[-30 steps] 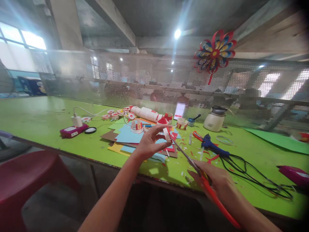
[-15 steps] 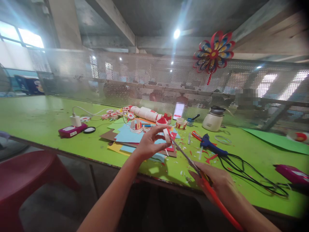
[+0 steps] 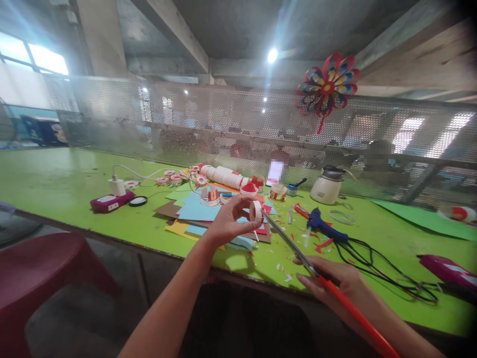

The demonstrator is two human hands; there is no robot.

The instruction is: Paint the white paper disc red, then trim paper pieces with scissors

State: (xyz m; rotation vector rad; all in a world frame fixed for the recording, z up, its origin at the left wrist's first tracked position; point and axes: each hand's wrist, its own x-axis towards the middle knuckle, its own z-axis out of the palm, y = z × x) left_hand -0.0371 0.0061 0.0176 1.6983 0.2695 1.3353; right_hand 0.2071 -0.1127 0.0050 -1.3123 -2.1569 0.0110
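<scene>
Fingers of the left hand (image 3: 228,223) are clamping a small white-and-red ring (image 3: 256,212), the thumb pressing from below and the other fingers from above. This ring is being held up over the green table (image 3: 59,184), before the sheets of coloured paper (image 3: 197,211). Fingers of the right hand (image 3: 346,278) are wrapping around the red handle of the scissors (image 3: 290,242), whose blades are pointing up and leftward, the tip ending just beside the ring; the angle is leaving any contact unclear. Pale scraps (image 3: 286,274) are lying below the blades. To their right, a blue glue gun (image 3: 328,229) is resting on the table; behind it, a cream jug (image 3: 325,191) is standing upright.
</scene>
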